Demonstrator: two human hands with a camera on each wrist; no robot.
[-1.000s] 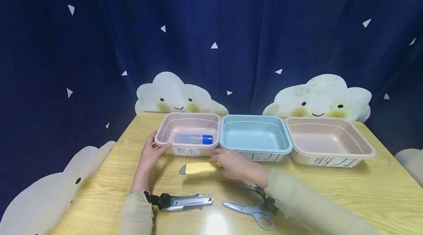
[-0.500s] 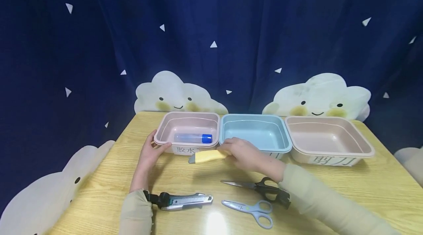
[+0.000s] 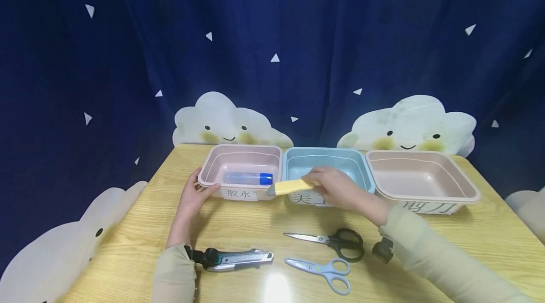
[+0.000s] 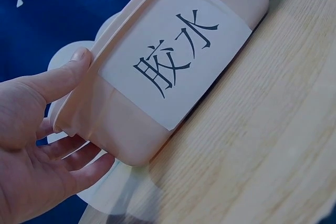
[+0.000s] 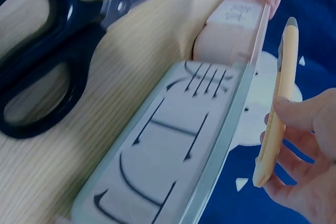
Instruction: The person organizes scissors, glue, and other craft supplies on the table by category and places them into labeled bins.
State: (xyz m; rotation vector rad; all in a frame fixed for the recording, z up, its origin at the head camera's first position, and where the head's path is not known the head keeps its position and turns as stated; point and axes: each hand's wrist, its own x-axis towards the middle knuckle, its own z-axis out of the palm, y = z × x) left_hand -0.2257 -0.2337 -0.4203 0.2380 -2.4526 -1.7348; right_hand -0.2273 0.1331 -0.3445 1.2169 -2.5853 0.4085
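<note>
My right hand (image 3: 338, 188) pinches a yellow utility knife (image 3: 293, 186) with a grey tip, thumb on one side and fingers on the other. In the head view the knife overlaps the front rim of the blue bin (image 3: 362, 170), its tip pointing left toward the pink bin (image 3: 208, 181). The right wrist view shows the knife (image 5: 283, 77) raised beside that blue bin's rim. My left hand (image 4: 37, 129) grips the pink bin's left front corner, thumb on the rim and fingers around the side. Inside the pink bin lies a clear glue tube (image 3: 244, 178) with a blue cap.
A second pinkish bin (image 3: 472, 194) stands right of the blue one; all three carry paper labels. On the wooden table (image 3: 238, 227) in front lie black-handled scissors (image 3: 347, 245), light-blue scissors (image 3: 329, 272) and silver-and-green cutters (image 3: 242, 259) beside the left wrist's black strap.
My right hand has carried the yellow utility knife up and to the right, from over the table to the blue bin's front rim. The left hand has stayed on the pink bin.
</note>
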